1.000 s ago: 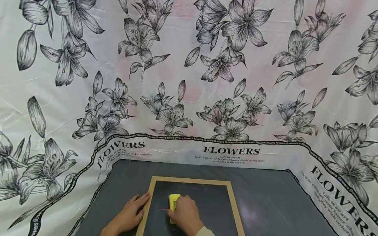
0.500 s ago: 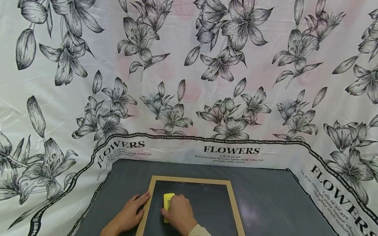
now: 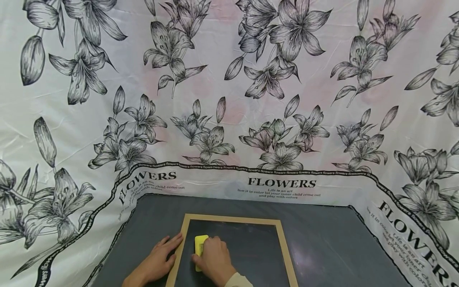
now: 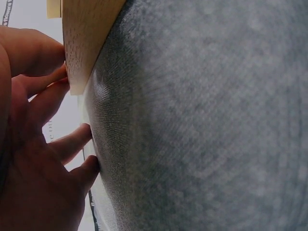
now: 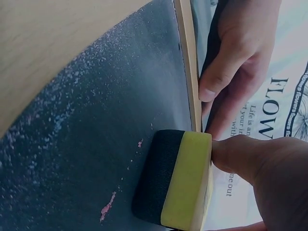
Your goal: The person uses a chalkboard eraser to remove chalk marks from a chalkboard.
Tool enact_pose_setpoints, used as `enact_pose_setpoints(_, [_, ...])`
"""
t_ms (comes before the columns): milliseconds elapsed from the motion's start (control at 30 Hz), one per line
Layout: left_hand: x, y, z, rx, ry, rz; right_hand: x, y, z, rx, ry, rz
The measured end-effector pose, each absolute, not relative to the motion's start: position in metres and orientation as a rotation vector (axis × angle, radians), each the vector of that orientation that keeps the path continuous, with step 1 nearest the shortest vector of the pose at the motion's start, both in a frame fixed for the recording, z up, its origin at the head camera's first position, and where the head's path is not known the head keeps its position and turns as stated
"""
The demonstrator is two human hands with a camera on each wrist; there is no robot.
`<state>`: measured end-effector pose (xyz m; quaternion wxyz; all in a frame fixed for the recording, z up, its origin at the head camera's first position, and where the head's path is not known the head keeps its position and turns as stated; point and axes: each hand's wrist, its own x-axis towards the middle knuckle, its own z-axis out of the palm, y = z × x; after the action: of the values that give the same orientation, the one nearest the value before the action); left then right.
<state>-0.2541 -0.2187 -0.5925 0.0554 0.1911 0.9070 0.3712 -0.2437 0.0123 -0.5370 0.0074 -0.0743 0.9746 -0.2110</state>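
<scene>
A chalkboard [image 3: 247,243] in a light wooden frame [image 3: 233,218] lies on the grey tabletop. My right hand [image 3: 216,258] grips a yellow eraser [image 5: 185,180] with a dark felt side, which rests on the board near its left edge. In the right wrist view the thumb presses on the eraser's yellow back; most other fingers are hidden. Pink chalk marks [image 5: 108,207] and pale dust show on the board there. My left hand [image 3: 155,259] lies at the frame's left side, fingers extended, with fingertips touching the wood and others on the tabletop in the left wrist view.
Grey tabletop [image 3: 330,243] extends to the right of the board and behind it. A white cloth [image 3: 233,131] printed with black flowers and lettering surrounds the table at the back and sides.
My right hand has slid the eraser left across the board, toward the frame's left side. A faint red line seen beside the eraser earlier no longer shows there. The left hand stays put.
</scene>
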Motion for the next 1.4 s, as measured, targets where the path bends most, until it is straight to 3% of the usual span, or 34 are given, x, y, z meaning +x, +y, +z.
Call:
enact_pose_setpoints(267, [-0.257,-0.22,-0.601,0.608,2.784,1.153,-0.244,0.013,-0.536,-0.209,3.04,-0.662])
enact_pose_setpoints(700, [-0.248,-0.214,-0.579,0.568,2.735,1.108,-0.243,0.02,-0.537,-0.172,3.052,-0.665])
enact_pose_setpoints(1400, [-0.257,-0.223,-0.602,0.644,2.753,1.153,-0.242,0.047,-0.532,-0.041,3.035,-0.645])
